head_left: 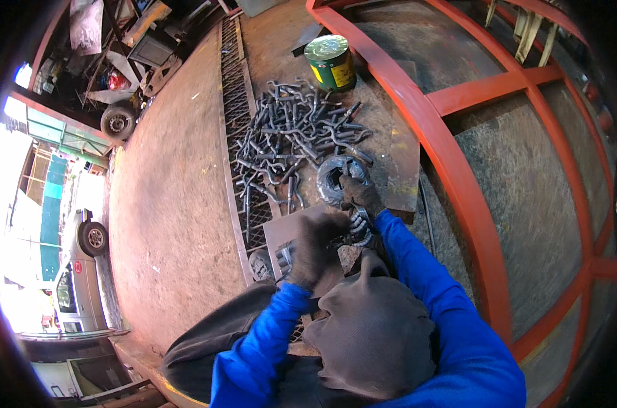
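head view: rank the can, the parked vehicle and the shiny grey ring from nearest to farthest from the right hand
From the right hand:
1. Shiny grey ring, right at it
2. Can, ahead, beyond the ring
3. Parked vehicle, far left

Head-worn wide fisheye, looking downward, from close above

Daylight blows out to white far left of the green can (334,75), whose silvery lid (326,47) catches glare, while the clutter (128,64) left of it sits in shadow, the left hand (310,253) below it smears (motion blur), and the orange frame (468,170) right of it bows toward the black fisheye rim.
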Tool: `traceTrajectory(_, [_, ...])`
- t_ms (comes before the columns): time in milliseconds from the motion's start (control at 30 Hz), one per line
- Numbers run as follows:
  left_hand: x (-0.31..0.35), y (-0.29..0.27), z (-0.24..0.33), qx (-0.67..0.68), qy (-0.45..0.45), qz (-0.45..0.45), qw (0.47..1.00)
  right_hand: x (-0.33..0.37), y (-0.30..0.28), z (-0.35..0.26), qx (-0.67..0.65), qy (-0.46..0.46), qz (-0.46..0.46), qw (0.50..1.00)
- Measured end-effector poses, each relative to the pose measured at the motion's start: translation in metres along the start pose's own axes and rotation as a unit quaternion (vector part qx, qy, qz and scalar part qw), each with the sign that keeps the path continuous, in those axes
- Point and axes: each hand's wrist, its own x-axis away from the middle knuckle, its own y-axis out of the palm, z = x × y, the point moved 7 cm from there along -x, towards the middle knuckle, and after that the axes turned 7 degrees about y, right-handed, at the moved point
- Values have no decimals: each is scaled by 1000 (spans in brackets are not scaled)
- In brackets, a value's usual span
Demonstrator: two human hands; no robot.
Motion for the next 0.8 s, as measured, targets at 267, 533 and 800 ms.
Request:
traceTrajectory(267, [-32, 27, 61, -729, 188, -355, 554, -10, -18, 10, 43, -29, 44, 998])
traceTrajectory(533, [-31, 30, -10, -756, 116, -352, 539, 7, -8, -5, -17, -71, 17, 997])
traceTrajectory(800, [-28, 23, -3, -714, 160, -285, 619, 26, -16, 3, 69, 2, 8, 998])
